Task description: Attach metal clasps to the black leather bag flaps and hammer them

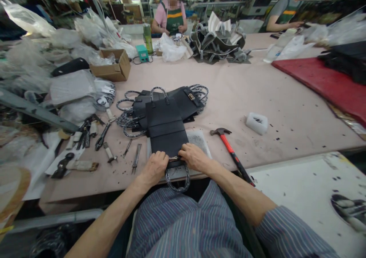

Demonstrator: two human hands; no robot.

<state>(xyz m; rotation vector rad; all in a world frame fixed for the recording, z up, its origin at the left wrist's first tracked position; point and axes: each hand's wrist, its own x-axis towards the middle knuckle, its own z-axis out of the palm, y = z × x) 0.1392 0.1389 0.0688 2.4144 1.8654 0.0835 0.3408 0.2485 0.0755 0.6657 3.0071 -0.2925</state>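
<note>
Black bag (pixel 166 130) lies flat, braided handle (pixel 177 180) overhanging; left hand (pixel 156 168) and right hand (pixel 194 157) clamp its edge.

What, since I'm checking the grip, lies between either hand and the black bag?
Nothing visible: the left hand and right hand both grip the black bag directly at its near edge.

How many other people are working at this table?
2: person in green apron, far edge centre; person in grey top, far right corner. More may be hidden.

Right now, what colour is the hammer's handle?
Red, turning black at the grip end. The hammer handle shows best in the head view.
</note>
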